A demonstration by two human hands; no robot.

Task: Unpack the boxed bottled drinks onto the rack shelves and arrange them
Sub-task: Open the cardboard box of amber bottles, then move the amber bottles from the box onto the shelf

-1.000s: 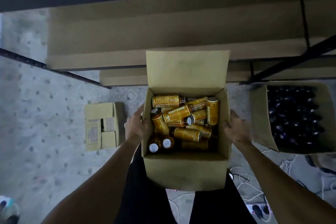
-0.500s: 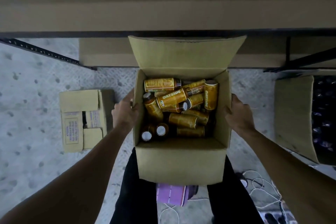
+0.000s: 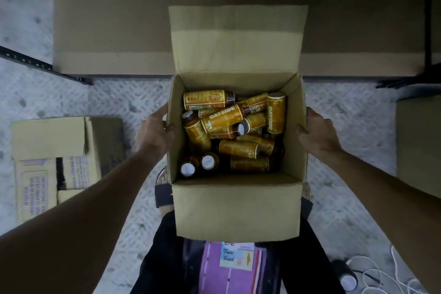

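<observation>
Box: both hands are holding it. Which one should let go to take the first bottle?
Probably right. The right hand holds the box wall just beside a bottle leaning on that wall, atop the pile. Those nearest the left hand sit lower or partly covered.

Left arm: bare forearm comes in from the lower left, stretched forward.
Left hand (image 3: pixel 155 130): back facing up, grips the left wall of the box (image 3: pixel 236 210), thumb at the rim.
Right arm: bare forearm comes in from the lower right, mirroring the left.
Right hand (image 3: pixel 317 131): back facing up, grips the box's right wall, thumb against the cardboard.
</observation>
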